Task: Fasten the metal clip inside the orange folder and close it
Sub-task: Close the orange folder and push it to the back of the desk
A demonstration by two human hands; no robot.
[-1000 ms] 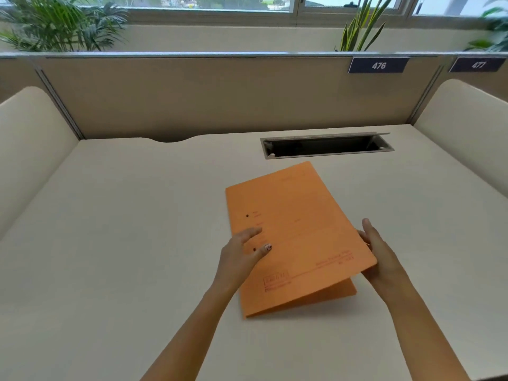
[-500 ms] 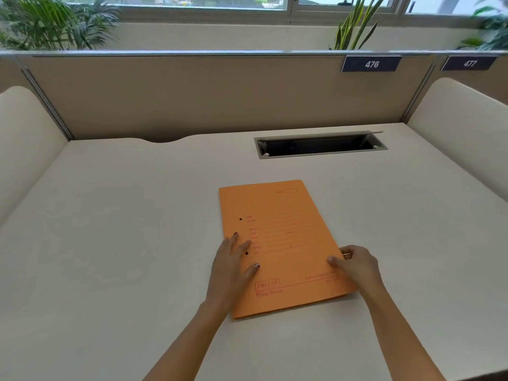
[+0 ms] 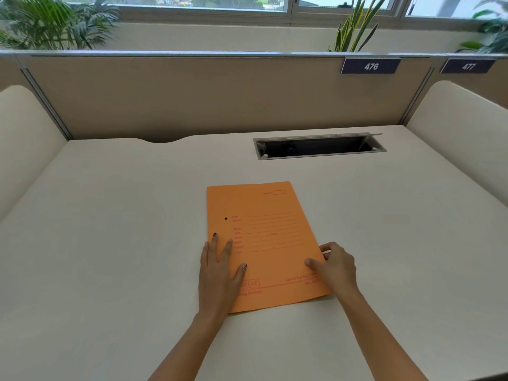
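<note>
The orange folder [image 3: 270, 240] lies closed and flat on the cream desk [image 3: 110, 229], its printed front cover up. A small black hole shows near its left edge. My left hand [image 3: 220, 273] rests flat on the folder's lower left part, fingers spread. My right hand [image 3: 334, 266] grips the folder's right edge near the lower corner, thumb on top of the cover and fingers curled at the edge. The metal clip is hidden inside the folder.
An open cable slot [image 3: 319, 147] is set into the desk behind the folder. Beige partitions [image 3: 192, 97] wall in the back and both sides, with number plates 476 [image 3: 370, 66] and 477 [image 3: 467, 66]. Plants [image 3: 52, 23] stand on the sill beyond.
The raised front cover has come down and the folder now lies flat. My left hand flattened onto the cover, and my right hand followed the right edge down to the desk.
</note>
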